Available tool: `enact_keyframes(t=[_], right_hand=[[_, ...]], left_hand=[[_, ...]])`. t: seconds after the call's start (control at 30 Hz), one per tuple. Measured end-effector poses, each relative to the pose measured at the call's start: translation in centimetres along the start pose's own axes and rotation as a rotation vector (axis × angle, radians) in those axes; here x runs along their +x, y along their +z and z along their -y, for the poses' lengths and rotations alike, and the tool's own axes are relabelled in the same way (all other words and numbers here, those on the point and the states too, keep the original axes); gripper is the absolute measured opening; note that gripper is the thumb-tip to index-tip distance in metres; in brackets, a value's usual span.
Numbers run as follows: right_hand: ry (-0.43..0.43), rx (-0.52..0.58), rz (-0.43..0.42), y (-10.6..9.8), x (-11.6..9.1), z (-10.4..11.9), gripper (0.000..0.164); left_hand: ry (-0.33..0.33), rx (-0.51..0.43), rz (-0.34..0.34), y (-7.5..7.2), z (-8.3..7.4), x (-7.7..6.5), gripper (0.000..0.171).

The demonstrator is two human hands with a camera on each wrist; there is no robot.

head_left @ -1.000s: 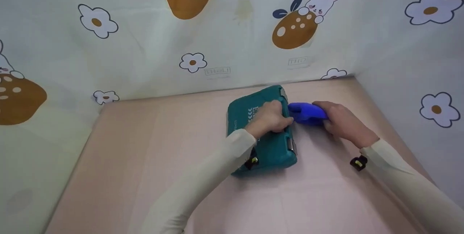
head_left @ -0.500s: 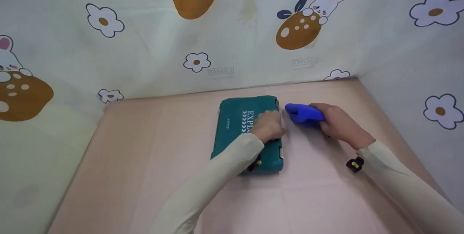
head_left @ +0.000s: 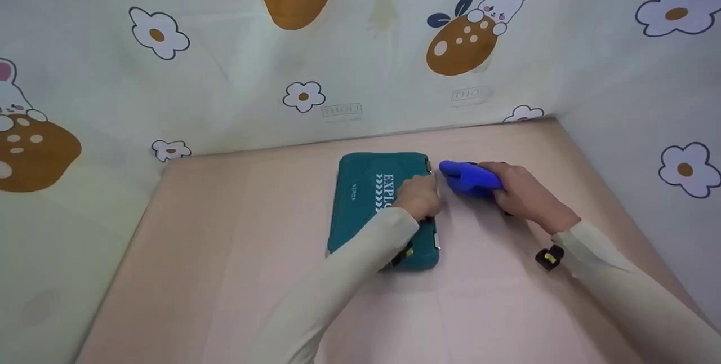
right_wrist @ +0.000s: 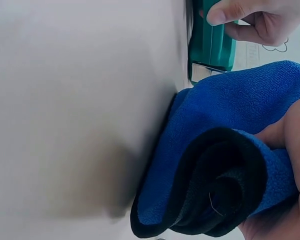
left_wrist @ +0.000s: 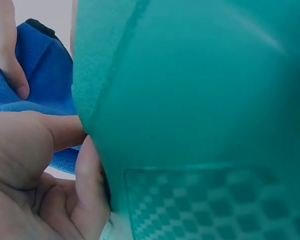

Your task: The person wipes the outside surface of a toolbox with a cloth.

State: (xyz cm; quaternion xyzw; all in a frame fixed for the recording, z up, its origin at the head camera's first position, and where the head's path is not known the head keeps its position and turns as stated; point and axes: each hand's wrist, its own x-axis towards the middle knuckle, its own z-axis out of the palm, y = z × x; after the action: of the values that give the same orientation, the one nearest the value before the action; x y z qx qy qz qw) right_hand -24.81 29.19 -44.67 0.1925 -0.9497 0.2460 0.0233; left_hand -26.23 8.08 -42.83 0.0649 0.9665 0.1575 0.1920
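Observation:
A teal hard case [head_left: 355, 223] with metal latches on its right side and white lettering lies flat on the pink table. My left hand [head_left: 419, 198] grips its latch-side edge; in the left wrist view the thumb and curled fingers [left_wrist: 90, 185] meet the case's rim. Just right of the case, my right hand [head_left: 526, 195] holds a bunched blue cloth [head_left: 470, 178] with its front end near the upper latch. The right wrist view shows the cloth as fuzzy, with a black edging [right_wrist: 260, 170], folded over on itself.
The pink tabletop [head_left: 236, 274] reaches forward to a pale wall covering [head_left: 225, 93] printed with rabbits, strawberries and flowers. Another wall [head_left: 631, 127] runs along the table's right side, close to the right hand. Small black devices [head_left: 549, 257] sit at the wrists.
The teal case, tilted a second ago, has come down flat and shifted left with my left hand on it. My right hand and the blue cloth have moved slightly left.

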Motion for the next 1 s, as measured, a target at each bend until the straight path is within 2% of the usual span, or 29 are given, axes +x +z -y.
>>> enact_keyframes(t=[0.3,0.47,0.6,0.77,1.0], right_hand=[[0.004,-0.001,0.012,0.2,0.3,0.3,0.052],[0.017,0.013,0.027,0.3,0.5,0.6,0.052],[0.028,0.018,0.036,0.5,0.6,0.8,0.052],[0.016,0.013,0.0,0.8,0.7,0.8,0.05],[0.018,0.023,-0.04,1.1,0.9,1.1,0.047]], left_hand=[[-0.025,-0.032,-0.016,-0.3,0.0,0.1,0.039],[-0.011,0.003,-0.017,-0.4,0.0,0.3,0.046],[-0.001,0.022,-0.024,-0.4,0.1,0.4,0.046],[0.005,0.003,-0.044,-0.5,0.2,0.4,0.047],[0.014,-0.013,-0.069,-0.7,0.6,0.5,0.036]])
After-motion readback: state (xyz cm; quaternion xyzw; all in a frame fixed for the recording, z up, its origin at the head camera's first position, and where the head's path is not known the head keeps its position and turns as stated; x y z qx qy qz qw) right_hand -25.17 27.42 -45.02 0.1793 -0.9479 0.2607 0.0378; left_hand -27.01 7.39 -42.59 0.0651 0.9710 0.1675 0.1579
